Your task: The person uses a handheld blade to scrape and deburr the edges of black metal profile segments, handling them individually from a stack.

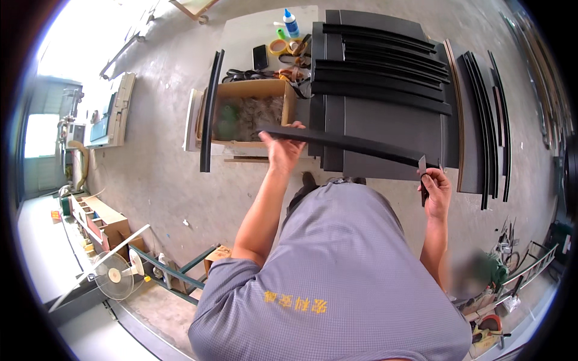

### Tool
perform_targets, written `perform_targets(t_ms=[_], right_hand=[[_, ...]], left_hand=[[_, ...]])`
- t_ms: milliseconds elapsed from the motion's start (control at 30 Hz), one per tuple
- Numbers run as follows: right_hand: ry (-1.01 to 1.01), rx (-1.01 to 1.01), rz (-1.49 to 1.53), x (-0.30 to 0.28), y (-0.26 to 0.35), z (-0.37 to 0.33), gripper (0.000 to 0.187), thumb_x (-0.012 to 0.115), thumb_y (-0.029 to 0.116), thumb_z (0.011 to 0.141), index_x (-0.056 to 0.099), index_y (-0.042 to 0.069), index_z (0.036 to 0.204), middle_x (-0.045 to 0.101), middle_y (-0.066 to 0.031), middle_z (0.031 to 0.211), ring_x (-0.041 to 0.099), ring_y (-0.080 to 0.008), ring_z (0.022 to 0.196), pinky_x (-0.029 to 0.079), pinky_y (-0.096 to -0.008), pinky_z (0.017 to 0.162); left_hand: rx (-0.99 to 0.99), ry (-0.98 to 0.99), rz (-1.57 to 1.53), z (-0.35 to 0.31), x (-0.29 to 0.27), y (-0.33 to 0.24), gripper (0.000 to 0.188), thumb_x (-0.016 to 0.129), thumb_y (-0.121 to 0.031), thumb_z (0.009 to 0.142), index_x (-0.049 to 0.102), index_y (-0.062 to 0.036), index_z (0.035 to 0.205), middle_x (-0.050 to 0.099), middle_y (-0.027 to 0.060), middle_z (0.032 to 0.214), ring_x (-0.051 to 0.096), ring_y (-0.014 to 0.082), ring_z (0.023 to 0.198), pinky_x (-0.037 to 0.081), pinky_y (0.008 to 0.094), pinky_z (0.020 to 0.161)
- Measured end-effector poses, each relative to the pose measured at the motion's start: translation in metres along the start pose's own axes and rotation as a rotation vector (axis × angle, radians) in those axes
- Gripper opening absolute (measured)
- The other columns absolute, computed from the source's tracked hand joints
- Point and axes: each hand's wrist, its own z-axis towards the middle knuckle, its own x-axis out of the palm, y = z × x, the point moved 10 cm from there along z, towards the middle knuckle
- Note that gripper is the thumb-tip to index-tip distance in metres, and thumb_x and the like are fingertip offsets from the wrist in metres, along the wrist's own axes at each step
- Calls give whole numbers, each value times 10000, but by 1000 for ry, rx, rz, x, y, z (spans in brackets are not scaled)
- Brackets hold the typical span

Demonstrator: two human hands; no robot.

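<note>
A long black strip (355, 142) lies nearly level in front of me, sloping down to the right. Near its left end, my left hand (285, 153) is closed around it, thumb toward the tip. My right hand (438, 188) is at the strip's other end, closed on a small tool (422, 162) with a pointed grey metal blade and a dark lower part; its exact kind is unclear. The blade is right by the strip's end, and I cannot tell whether they touch. Under the strip's left part is an open cardboard box (290, 108) holding clear plastic wrapping and something green.
Several black strips (385, 90) lie on dark panels (385, 120) ahead, and more strips (481, 120) stand off to the right. One lone strip (211, 114) is beside the box. A phone (260, 57), tape roll (277, 47) and blue-white bottle (291, 25) lie beyond. A fan (115, 275) stands lower left.
</note>
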Motion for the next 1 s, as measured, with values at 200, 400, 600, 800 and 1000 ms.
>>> perform_targets(t_ms=[200,400,600,800,1000], right_hand=[[44,-149,-112,23,39,-10,141,762,-34,914,739,-31,1053,693,-49,1075,655,-71,900,541,-248,793],[146,-174,-485,58,63,-11,138,777,-76,870,760,4,980,657,-50,1153,649,-114,901,520,-255,738],[212,-225,-332,90,101,-11,155,828,-64,818,765,14,935,656,-80,1233,676,-157,930,551,-281,777],[6,-70,60,39,96,-24,149,701,-42,965,677,35,1090,678,-123,1237,682,-139,876,543,-253,725],[10,-49,-471,87,86,-25,80,660,41,1013,626,37,1085,675,-71,859,624,-160,739,503,-301,685]], left_hand=[[-189,202,1056,-44,44,13,635,544,-590,1069,677,-22,820,694,99,725,676,168,599,537,314,541],[905,1008,1735,-153,259,39,499,838,-300,890,685,-55,1296,735,134,1225,703,307,1122,551,408,995],[602,1300,1857,-137,266,118,642,823,-272,875,594,-134,1459,696,122,1056,692,353,992,561,445,891],[532,1047,2139,-169,257,74,548,776,-338,934,625,-137,1420,631,118,905,681,331,866,558,458,786],[264,901,2161,-168,203,56,449,726,-274,973,672,-91,1380,731,178,1048,711,372,951,555,435,871]])
